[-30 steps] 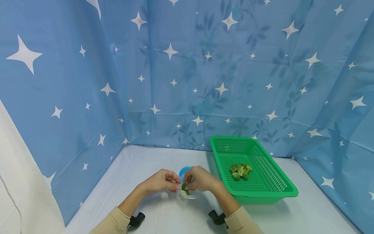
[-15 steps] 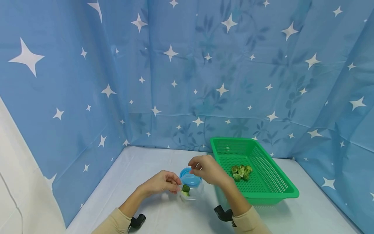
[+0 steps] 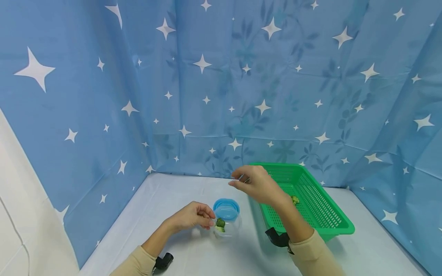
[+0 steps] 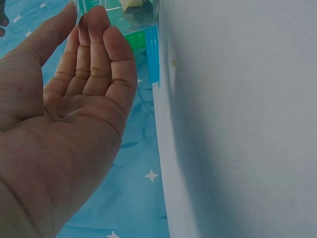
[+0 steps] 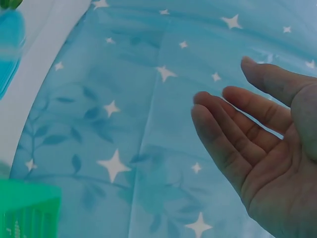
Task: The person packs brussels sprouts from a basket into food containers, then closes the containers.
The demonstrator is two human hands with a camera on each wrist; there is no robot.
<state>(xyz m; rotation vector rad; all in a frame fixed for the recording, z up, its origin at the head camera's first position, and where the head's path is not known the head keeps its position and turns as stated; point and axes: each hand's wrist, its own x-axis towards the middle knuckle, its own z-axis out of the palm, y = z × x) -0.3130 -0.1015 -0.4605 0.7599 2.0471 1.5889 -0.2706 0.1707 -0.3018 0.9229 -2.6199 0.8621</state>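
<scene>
A clear plastic container (image 3: 233, 229) sits on the table, holding a dark green broccoli-like piece (image 3: 220, 222) and a paler green piece (image 3: 220, 229). At its left side my left hand (image 3: 194, 215) pinches the rim between thumb and fingertips. In the left wrist view, the hand (image 4: 81, 94) has its thumb and fingers at the wall of the container (image 4: 119, 20). A blue lid (image 3: 226, 202) lies just behind it. Raised beside the green basket, my right hand (image 3: 257, 184) holds nothing; its fingers (image 5: 223, 148) are loosely bent and the thumb stands apart.
The green mesh basket (image 3: 336, 230) stands on the right side of the white-covered table (image 3: 186, 253). One green vegetable piece (image 3: 295, 199) shows inside; my right arm hides the others. A blue star-patterned curtain (image 3: 221, 96) hangs behind and along the sides.
My right hand has left the pieces in the container, rising and moving right towards the basket, its fingers loosening. The left hand stays at the container's rim.
</scene>
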